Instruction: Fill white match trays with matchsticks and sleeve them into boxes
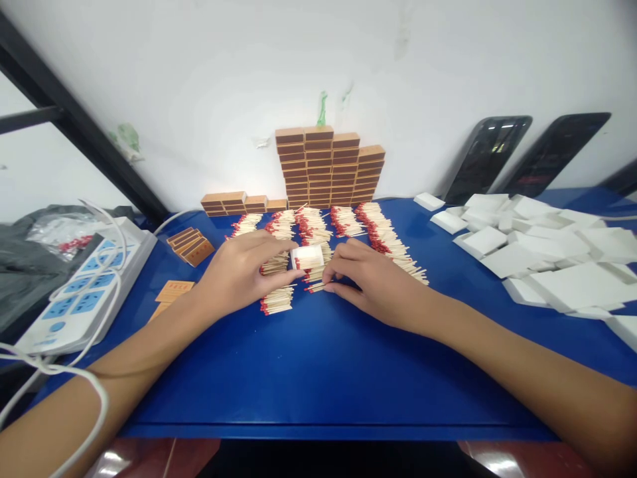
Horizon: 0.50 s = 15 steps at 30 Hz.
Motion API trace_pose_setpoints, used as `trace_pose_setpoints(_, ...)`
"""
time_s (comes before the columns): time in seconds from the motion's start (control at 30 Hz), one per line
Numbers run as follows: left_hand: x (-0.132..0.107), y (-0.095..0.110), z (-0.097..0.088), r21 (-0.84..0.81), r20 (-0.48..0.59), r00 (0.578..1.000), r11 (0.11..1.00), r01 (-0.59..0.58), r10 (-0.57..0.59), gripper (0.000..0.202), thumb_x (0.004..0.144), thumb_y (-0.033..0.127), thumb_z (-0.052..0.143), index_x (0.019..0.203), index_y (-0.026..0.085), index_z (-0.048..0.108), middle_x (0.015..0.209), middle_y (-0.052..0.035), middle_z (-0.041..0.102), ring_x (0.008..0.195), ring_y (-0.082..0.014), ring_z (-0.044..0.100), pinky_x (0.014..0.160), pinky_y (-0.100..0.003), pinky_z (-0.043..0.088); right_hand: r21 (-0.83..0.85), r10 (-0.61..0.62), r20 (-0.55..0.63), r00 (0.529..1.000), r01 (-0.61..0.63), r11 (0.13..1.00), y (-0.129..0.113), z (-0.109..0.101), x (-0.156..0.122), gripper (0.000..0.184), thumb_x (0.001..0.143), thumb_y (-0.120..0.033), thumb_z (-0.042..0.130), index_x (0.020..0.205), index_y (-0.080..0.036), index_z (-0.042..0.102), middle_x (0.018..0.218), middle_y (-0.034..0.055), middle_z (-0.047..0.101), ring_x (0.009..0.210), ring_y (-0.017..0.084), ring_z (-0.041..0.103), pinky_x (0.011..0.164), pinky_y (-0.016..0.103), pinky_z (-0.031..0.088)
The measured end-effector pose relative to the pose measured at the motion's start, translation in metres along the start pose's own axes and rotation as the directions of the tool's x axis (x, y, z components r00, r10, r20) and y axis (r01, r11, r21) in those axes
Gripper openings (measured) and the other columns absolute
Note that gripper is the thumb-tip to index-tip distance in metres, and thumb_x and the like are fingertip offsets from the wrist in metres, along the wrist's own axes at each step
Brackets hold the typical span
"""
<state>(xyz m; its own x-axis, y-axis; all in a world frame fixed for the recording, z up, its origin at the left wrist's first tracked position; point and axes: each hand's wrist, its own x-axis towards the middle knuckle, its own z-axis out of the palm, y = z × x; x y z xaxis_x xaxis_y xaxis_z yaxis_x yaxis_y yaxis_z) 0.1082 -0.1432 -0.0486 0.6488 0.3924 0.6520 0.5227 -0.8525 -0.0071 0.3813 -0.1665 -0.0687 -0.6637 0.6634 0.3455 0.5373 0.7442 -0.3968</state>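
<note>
— At the middle of it all?
— Small white tray (307,256), shallow, paper-pale, long side facing the camera. Dead centre of the frame, lifted slightly above the matches (313,229).

— Held how?
— Pinched at its left end by the left hand (243,272): thumb underneath, fingers curled over the top, half closed. Right hand (371,279) at the other end, fingers bent and bunched, tips against the tray's edge and over a loose match (318,287) just below. Impossible to tell whether gripping either one.

— Around it?
— Red-tipped matches in fanned rows on the blue table (318,372), from centre up toward upper centre. Behind them, against the white wall (209,86), brown matchboxes (328,166) stacked in stepped columns. Flat brown sleeves (192,245) left of centre. Heap of spare white trays (537,252) at the right. White power strip (84,292) with looping cables at the left edge.

— Hidden or unclear?
— Inside of the held tray mostly behind fingertips, contents not readable. Some matches covered by the left palm. Both forearms cut off at the lower corners. Two dark slabs (485,156) leaning at upper right, too glossy to identify. Grey bag (30,265) at far left, partly behind the strip.
</note>
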Motion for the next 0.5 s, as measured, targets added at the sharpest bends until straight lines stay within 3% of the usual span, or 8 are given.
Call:
trace_pose_setpoints(0.37, 0.0001, 0.0005, -0.0008, 0.000, 0.020, 1.000, 1.000, 0.018, -0.018, 0.029, 0.098, 0.040, 0.076, 0.116, 0.017, 0.075, 0.085, -0.0053, 0.078, 0.076, -0.0189, 0.073, 0.073, -0.031, 0.057, -0.018, 0.026, 0.034, 0.999, -0.025, 1.000, 0.0016, 0.0015, -0.0001, 0.014, 0.105, -0.021, 0.061, 0.092, -0.019, 0.067, 0.097, 0.0083, 0.066, 0.096, 0.025, 0.059, 0.084, 0.039, 0.049)
trace_pose_setpoints(0.5, -0.0001, -0.0005, -0.0004, 0.011, 0.013, 1.000, 1.000, 0.011, -0.011, 0.031, 0.097, 0.040, 0.078, 0.117, 0.016, 0.074, 0.086, -0.0054, 0.077, 0.077, -0.0190, 0.073, 0.074, -0.031, 0.058, -0.041, 0.016, -0.039, 0.999, -0.017, 0.999, 0.0021, -0.0062, 0.0007, 0.012, 0.104, -0.020, 0.063, 0.093, -0.020, 0.066, 0.096, 0.0077, 0.065, 0.096, 0.025, 0.060, 0.084, 0.038, 0.049)
